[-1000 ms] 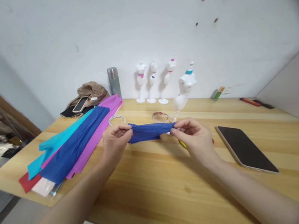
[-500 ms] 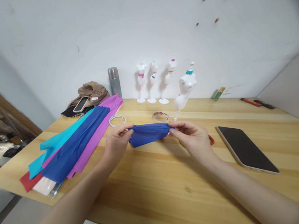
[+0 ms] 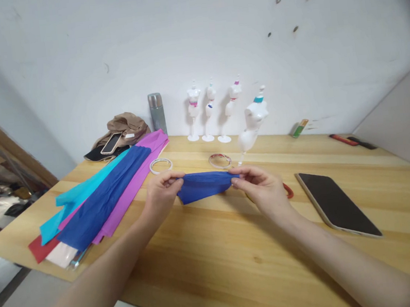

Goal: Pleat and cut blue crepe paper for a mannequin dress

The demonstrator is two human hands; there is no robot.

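A short piece of dark blue crepe paper (image 3: 204, 185) is stretched between both hands just above the wooden table (image 3: 237, 248). My left hand (image 3: 161, 195) pinches its left end with closed fingers. My right hand (image 3: 262, 189) pinches its right end, thumb and fingers pressed together. A red-handled tool (image 3: 288, 191) lies partly hidden behind my right hand. A white mini mannequin with a teal neck (image 3: 253, 121) stands just beyond the paper.
Long sheets of cyan, blue, purple and red crepe paper (image 3: 100, 198) lie at the left. Two tape rings (image 3: 161, 165) (image 3: 219, 160) sit mid-table. A tablet (image 3: 336, 203) lies at the right. Three small mannequins (image 3: 211, 109), a steel flask (image 3: 156, 112) and a brown cloth with a phone (image 3: 118, 133) line the wall.
Both hands have shifted slightly closer together and a little forward, and the blue piece has bunched and sagged into a deeper fold between them.
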